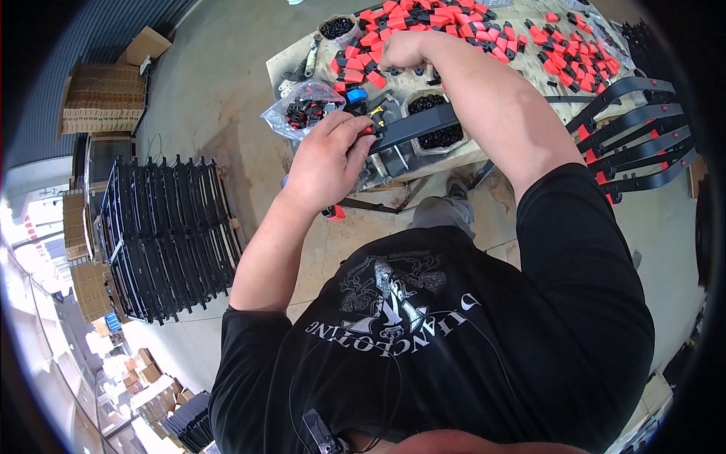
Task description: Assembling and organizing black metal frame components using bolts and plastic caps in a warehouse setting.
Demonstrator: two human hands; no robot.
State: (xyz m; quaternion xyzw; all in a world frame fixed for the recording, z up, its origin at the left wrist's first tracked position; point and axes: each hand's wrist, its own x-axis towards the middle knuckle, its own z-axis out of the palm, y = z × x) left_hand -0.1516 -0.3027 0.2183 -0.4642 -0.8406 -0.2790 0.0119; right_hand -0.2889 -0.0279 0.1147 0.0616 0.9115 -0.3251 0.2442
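Note:
My left hand is closed around the near-left end of a long black bar, with a small red piece showing at its fingertips. The bar runs to the right and passes under my right forearm. My right hand reaches across the table to the edge of a large heap of red and black plastic parts. Its fingers are bent together, and what they hold, if anything, is hidden. Beneath the bar stands a tub of small black pieces.
A clear bag of red and black parts, a blue piece and another black-filled tub are on the wooden table. Curved black frames lie at the right edge. Stacked black frames stand left on the floor.

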